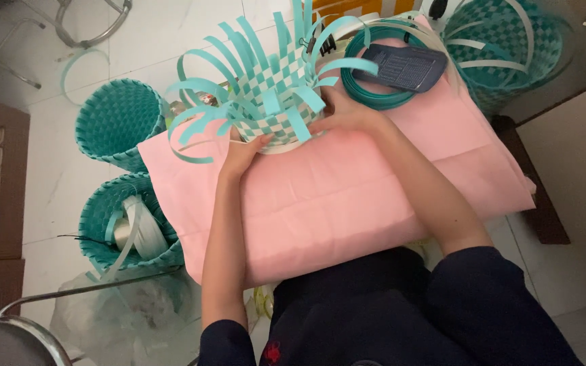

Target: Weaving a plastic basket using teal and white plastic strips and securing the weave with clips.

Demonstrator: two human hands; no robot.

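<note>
A half-woven basket of teal and white strips lies on its side on a pink cloth, its loose teal strip ends curling outward. My left hand presses against the basket's lower rim. My right hand holds the basket's right side, its fingers partly hidden behind the weave. Both forearms reach out over the pink cloth.
A finished teal basket lies at the left, and another below it holds a roll of white strip. A teal strip coil with a dark flat object on it sits behind. Another woven basket stands at the top right. Metal chair frames stand on the white floor.
</note>
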